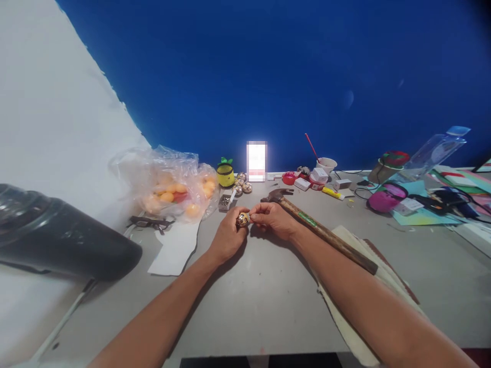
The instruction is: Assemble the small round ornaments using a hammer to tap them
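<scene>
Both my hands meet at the middle of the grey table around a small round ball (242, 220) with a gold and dark pattern. My left hand (227, 236) is closed around the ball from the left. My right hand (273, 219) pinches at the ball's right side with its fingertips. A hammer (318, 229) with a wooden handle lies just behind my right hand, its metal head near my knuckles. Several similar patterned balls (241, 184) sit in a cluster farther back.
A clear plastic bag of orange balls (172, 189) lies at left, with eyeglasses (149, 223) and white paper (176, 248) before it. A large black object (57, 235) fills the left edge. Small boxes, a cup (326, 164), a bottle (433, 151) and coloured papers crowd the right. Cloth (356, 286) lies under my right forearm.
</scene>
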Available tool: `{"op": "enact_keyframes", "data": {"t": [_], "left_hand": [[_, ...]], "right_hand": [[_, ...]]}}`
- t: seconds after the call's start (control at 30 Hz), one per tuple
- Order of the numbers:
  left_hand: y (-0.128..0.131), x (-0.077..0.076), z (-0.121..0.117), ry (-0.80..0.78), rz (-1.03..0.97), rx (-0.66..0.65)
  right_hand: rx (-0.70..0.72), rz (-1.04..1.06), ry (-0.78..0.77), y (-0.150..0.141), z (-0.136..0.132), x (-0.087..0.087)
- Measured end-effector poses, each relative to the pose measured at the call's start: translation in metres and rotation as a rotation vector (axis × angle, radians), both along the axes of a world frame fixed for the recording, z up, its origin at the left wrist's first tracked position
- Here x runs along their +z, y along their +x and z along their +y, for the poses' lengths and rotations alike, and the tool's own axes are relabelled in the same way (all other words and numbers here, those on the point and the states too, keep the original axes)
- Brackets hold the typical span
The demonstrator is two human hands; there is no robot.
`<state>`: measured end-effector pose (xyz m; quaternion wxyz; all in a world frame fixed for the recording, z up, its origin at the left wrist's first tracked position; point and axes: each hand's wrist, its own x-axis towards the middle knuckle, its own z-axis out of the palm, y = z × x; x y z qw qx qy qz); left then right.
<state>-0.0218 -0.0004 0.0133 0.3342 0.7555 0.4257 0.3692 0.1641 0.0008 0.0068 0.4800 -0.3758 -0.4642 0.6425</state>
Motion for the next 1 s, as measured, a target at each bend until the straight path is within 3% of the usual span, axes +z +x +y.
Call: {"op": "enact_keyframes", "data": {"t": [0.23, 0.7, 1.0], "left_hand": [[0.0012, 0.0021, -0.0001, -0.09, -0.017, -0.037], [0.002, -0.0018, 0.0004, -0.027, -0.007, -0.1], [0.0018, 0.0012, -0.0012, -0.095, -0.014, -0.12]], "right_hand": [[0.015, -0.005, -0.021, -0.0001, -0.0004, -0.0007], [-0.002, -0.032, -0.043, -0.0007, -0.0007, -0.001], [0.028, -0.038, -0.042, 0.0004, -0.0009, -0.0011]]}}
